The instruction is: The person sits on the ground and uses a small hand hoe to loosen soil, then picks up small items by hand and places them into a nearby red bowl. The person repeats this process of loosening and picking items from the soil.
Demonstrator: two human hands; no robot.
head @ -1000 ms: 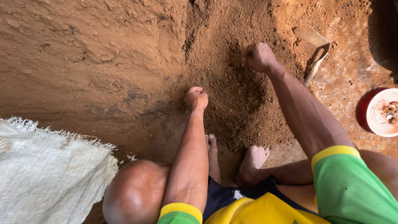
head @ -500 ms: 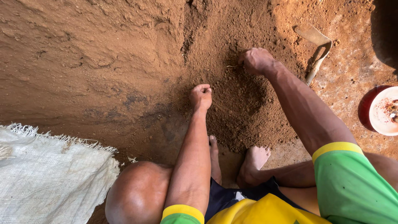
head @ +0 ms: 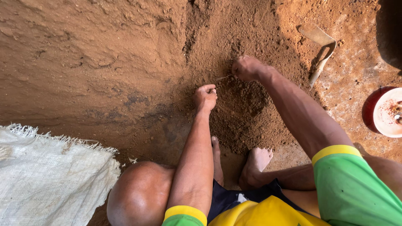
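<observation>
Bowl (head: pixel 387 112) (reddish bits inside) beside soil (head: pixel 247 113).

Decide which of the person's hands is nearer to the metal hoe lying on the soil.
Right. The right hand rests on the loose soil pile, just left of the hoe; the left hand sits farther left and lower.
</observation>
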